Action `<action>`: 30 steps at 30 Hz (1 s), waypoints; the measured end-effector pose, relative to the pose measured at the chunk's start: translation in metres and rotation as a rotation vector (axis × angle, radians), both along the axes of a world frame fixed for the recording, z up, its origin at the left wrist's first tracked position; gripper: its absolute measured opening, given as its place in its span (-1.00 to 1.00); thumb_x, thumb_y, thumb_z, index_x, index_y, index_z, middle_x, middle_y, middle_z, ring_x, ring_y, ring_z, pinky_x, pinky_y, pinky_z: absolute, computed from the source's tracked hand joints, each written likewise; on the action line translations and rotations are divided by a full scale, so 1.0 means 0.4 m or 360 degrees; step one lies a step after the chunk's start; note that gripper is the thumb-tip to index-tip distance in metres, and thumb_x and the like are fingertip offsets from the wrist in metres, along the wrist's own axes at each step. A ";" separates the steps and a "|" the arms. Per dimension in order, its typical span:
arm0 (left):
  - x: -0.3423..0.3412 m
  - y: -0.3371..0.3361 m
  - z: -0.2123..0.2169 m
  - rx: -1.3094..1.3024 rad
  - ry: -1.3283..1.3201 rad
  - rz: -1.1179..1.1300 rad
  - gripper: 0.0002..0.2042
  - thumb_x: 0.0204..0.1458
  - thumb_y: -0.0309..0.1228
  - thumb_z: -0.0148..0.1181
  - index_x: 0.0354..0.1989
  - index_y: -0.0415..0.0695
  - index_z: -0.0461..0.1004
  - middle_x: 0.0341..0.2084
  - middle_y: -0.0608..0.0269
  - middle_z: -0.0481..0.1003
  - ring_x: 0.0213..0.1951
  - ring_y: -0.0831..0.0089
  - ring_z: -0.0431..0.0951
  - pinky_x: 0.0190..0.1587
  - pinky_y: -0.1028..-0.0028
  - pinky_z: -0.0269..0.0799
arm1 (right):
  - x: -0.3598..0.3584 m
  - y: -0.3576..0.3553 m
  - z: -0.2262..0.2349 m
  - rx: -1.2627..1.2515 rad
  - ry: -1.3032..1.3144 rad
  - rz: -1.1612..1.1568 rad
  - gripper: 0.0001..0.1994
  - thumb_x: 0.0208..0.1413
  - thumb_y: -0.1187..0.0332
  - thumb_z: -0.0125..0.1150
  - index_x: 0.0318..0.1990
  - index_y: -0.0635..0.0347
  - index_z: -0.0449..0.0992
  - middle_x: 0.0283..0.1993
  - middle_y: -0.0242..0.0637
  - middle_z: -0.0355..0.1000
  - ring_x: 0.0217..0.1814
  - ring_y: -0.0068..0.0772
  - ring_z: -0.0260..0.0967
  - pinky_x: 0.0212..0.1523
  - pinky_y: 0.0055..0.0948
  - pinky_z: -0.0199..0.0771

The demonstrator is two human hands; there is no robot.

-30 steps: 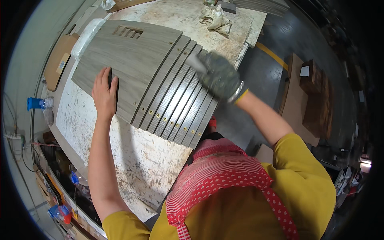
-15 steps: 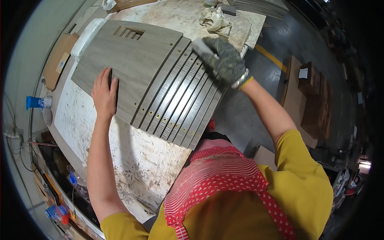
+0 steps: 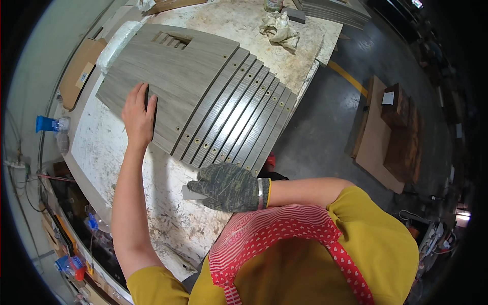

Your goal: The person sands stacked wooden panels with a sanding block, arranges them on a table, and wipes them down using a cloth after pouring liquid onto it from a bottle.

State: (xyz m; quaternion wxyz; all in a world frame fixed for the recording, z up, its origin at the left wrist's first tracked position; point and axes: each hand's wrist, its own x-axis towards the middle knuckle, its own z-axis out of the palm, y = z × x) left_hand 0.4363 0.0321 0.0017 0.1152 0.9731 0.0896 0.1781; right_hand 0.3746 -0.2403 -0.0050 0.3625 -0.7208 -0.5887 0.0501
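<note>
A stack of grey wood-grain panels lies fanned out on the worktable, their stepped edges showing rows of small brass-coloured holes. The top panel has a slotted cut-out near its far end. Bare and flat, my left hand rests on the top panel's left edge with fingers stretched out. My right hand, in a dark mottled knit glove, is closed around a small light-grey sanding block at the near ends of the panels. Most of the block is hidden by the glove.
The white worktable is stained. A crumpled cloth, a dark grey block and a jar sit at its far side. Bubble-wrapped material lies left of the panels. Cardboard and brown boxes stand on the floor at right.
My gloved right hand has swept from the panels' far right end down to their near end, carrying the sanding block. My left hand stays on the top panel.
</note>
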 end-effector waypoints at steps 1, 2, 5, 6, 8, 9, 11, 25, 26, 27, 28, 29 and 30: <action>-0.003 0.002 0.001 0.0008 0.0000 0.0004 -0.55 0.17 -0.12 -0.07 0.18 -0.05 0.27 0.18 0.17 0.27 0.23 0.19 0.20 0.24 0.22 0.02 | 0.019 -0.002 -0.010 0.0148 -0.0082 -0.0034 -0.65 0.09 0.22 0.03 -0.02 0.20 0.38 -0.28 -0.12 0.38 -0.22 -0.07 0.39 -0.18 -0.15 0.41; -0.004 0.003 0.001 0.0007 -0.0019 0.0012 -0.56 0.16 -0.12 -0.07 0.17 -0.05 0.28 0.17 0.17 0.27 0.22 0.19 0.21 0.24 0.23 0.02 | 0.061 -0.013 -0.017 0.0296 -0.0164 -0.0069 -0.63 0.08 0.21 0.05 0.00 0.20 0.37 -0.24 -0.09 0.38 -0.18 -0.07 0.39 -0.16 -0.16 0.41; -0.025 0.014 -0.015 -0.0004 -0.0039 0.0055 -0.56 0.16 -0.13 -0.06 0.15 -0.07 0.30 0.16 0.17 0.28 0.21 0.19 0.22 0.23 0.24 0.04 | 0.249 -0.094 0.065 -0.0118 -0.0725 -0.0679 -0.67 0.15 0.27 -0.02 0.03 0.19 0.39 -0.14 -0.07 0.43 -0.08 -0.15 0.39 -0.10 -0.23 0.41; -0.032 0.014 -0.013 0.0001 -0.0054 0.0056 -0.57 0.15 -0.14 -0.05 0.15 -0.07 0.30 0.15 0.17 0.29 0.21 0.19 0.22 0.23 0.24 0.05 | 0.312 -0.113 0.118 -0.0034 0.0411 -0.0744 -0.60 0.13 0.22 0.03 0.07 0.21 0.39 -0.13 -0.04 0.43 -0.05 -0.13 0.38 -0.01 -0.25 0.37; -0.016 -0.005 0.005 -0.0006 -0.0057 0.0037 -0.57 0.15 -0.14 -0.05 0.15 -0.07 0.30 0.15 0.17 0.29 0.20 0.19 0.23 0.22 0.24 0.05 | 0.443 -0.157 0.061 0.0071 0.0033 -0.1239 -0.54 0.10 0.15 0.09 0.09 0.24 0.39 -0.07 -0.02 0.43 -0.01 -0.08 0.37 0.07 -0.25 0.32; 0.002 -0.015 0.010 -0.0014 -0.0057 0.0010 -0.57 0.15 -0.14 -0.05 0.15 -0.07 0.30 0.15 0.17 0.29 0.20 0.19 0.23 0.22 0.24 0.05 | 0.503 -0.180 0.027 0.0060 -0.0140 -0.1291 -0.52 0.07 0.13 0.11 0.07 0.26 0.40 -0.07 -0.01 0.42 0.00 -0.06 0.36 0.08 -0.24 0.31; 0.005 -0.016 0.008 -0.0014 -0.0060 0.0008 -0.57 0.15 -0.14 -0.05 0.15 -0.07 0.30 0.15 0.17 0.29 0.20 0.19 0.23 0.22 0.24 0.06 | 0.537 -0.177 0.002 0.0060 -0.0392 -0.1259 -0.57 0.06 0.18 0.11 0.03 0.26 0.42 -0.11 0.00 0.42 -0.02 -0.02 0.35 0.03 -0.23 0.34; -0.016 0.000 0.001 -0.0039 -0.0031 0.0039 -0.57 0.15 -0.16 -0.04 0.15 -0.08 0.30 0.16 0.16 0.28 0.20 0.17 0.22 0.22 0.23 0.07 | 0.223 -0.041 0.044 0.0098 -0.0385 -0.0164 -0.56 0.18 0.35 -0.08 0.24 0.02 0.20 0.13 -0.08 0.32 0.12 -0.08 0.31 0.12 -0.17 0.32; -0.024 0.002 0.001 -0.0027 -0.0034 0.0054 -0.57 0.15 -0.17 -0.05 0.15 -0.08 0.30 0.16 0.16 0.28 0.20 0.17 0.22 0.22 0.23 0.06 | 0.308 -0.051 0.062 0.0175 -0.0985 -0.0426 -0.59 0.14 0.19 0.02 0.12 0.08 0.34 -0.15 -0.07 0.43 -0.14 -0.12 0.40 -0.08 -0.24 0.39; -0.023 0.000 0.002 -0.0020 -0.0047 0.0053 -0.57 0.15 -0.17 -0.05 0.15 -0.09 0.30 0.16 0.16 0.28 0.20 0.17 0.22 0.22 0.23 0.06 | 0.381 -0.071 0.050 0.0195 0.0049 -0.0675 -0.60 0.15 0.14 0.02 0.07 0.14 0.39 -0.15 -0.06 0.45 -0.09 -0.10 0.38 -0.04 -0.27 0.37; -0.022 -0.002 0.003 -0.0025 -0.0050 0.0054 -0.57 0.15 -0.17 -0.05 0.15 -0.09 0.30 0.16 0.16 0.28 0.20 0.17 0.22 0.22 0.23 0.06 | 0.423 -0.088 0.105 0.0052 -0.0038 -0.1041 -0.58 0.13 0.10 0.05 0.03 0.20 0.42 -0.12 -0.04 0.44 -0.03 -0.07 0.37 0.00 -0.27 0.34; -0.014 -0.012 0.011 -0.0024 -0.0051 0.0036 -0.58 0.15 -0.17 -0.05 0.15 -0.09 0.30 0.16 0.17 0.28 0.20 0.17 0.22 0.22 0.23 0.06 | 0.501 -0.118 0.068 0.0255 -0.0109 -0.1096 -0.56 0.12 0.09 0.06 0.02 0.23 0.42 -0.12 -0.03 0.44 -0.01 -0.06 0.36 0.05 -0.24 0.32; -0.003 -0.020 0.015 -0.0023 -0.0049 0.0017 -0.58 0.15 -0.18 -0.05 0.15 -0.09 0.30 0.15 0.17 0.28 0.20 0.17 0.22 0.22 0.23 0.07 | 0.562 -0.131 0.038 0.0208 -0.0449 -0.1209 -0.56 0.12 0.10 0.05 0.03 0.25 0.43 -0.12 -0.02 0.44 -0.02 -0.04 0.36 0.07 -0.23 0.31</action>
